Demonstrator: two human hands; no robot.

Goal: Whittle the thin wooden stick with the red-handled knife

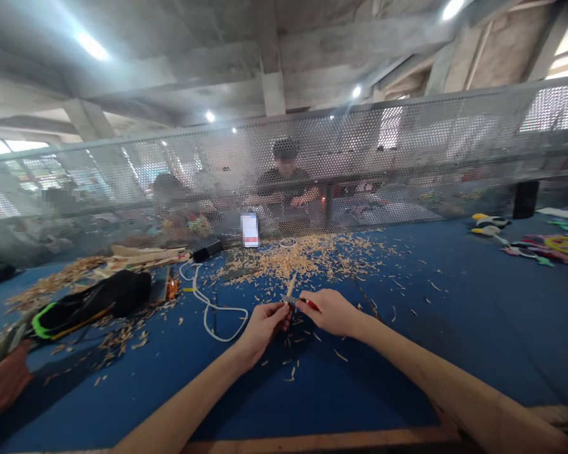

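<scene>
Between my two hands, above the blue table, is a thin pale wooden stick [291, 284] pointing up and away from me. My left hand [266, 323] is closed around its near end. My right hand [329, 310] is closed on a knife with a red handle [313, 305]. The knife's short metal blade [287, 299] lies across the stick, close to my left fingertips. Pale curled wood shavings [291, 252] are heaped just beyond my hands, and a few lie below them.
A white cable [203, 302] loops left of my hands. A phone [250, 229] stands behind the shavings, before a perforated metal screen [350, 164]. A black bag [118, 293] and another person's hand [4, 381] are at left. Bird-shaped pieces [488, 224] and coloured cords [549, 247] lie right.
</scene>
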